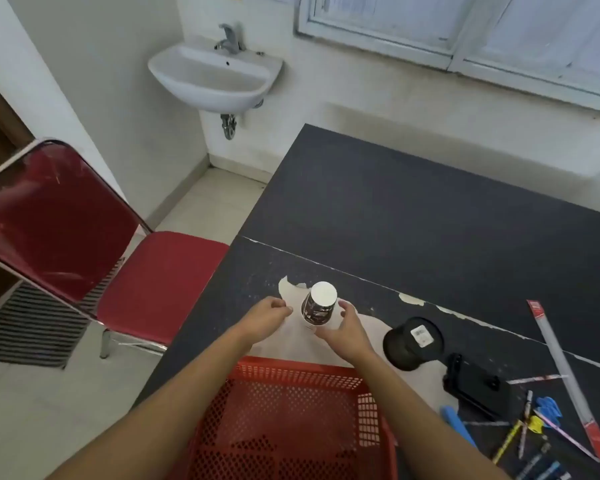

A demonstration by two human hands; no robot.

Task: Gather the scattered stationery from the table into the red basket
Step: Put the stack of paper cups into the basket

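My left hand [267, 318] hangs loosely curled beside the upturned paper cup [318, 306], my right hand [343, 332] cups its side, grip unclear, beyond the red basket [291, 373], with the scattered pens [506, 443] on the table [413, 216] to my right.

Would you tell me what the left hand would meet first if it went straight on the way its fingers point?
Most likely the upside-down paper cup; the left hand points at its side across a narrow gap, though depth is unclear.
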